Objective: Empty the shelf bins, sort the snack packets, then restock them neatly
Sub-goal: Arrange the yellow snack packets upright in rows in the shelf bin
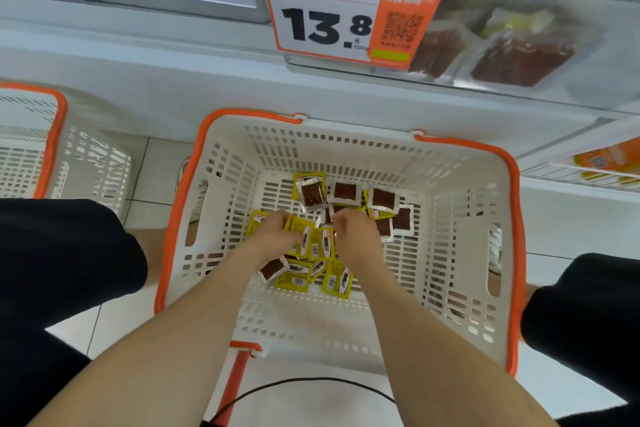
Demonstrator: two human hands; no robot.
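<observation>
A white basket with an orange rim [460,253] stands on the floor between my knees. Several small snack packets lie on its bottom: yellow ones [334,279] face down near me, and ones showing dark brown contents [345,191] further back. Both my hands reach down into the basket. My left hand [277,232] is closed around a bunch of yellow packets [320,244]. My right hand [353,236] is curled over the pile, and its fingers pinch a packet at the middle; what it grips is mostly hidden.
A second white basket with an orange rim [52,149] stands at the left on the tiled floor. Above is a white shelf with a clear bin [519,55] of brown packets and an orange price tag [346,15] reading 13.8. A black cable [311,383] crosses near me.
</observation>
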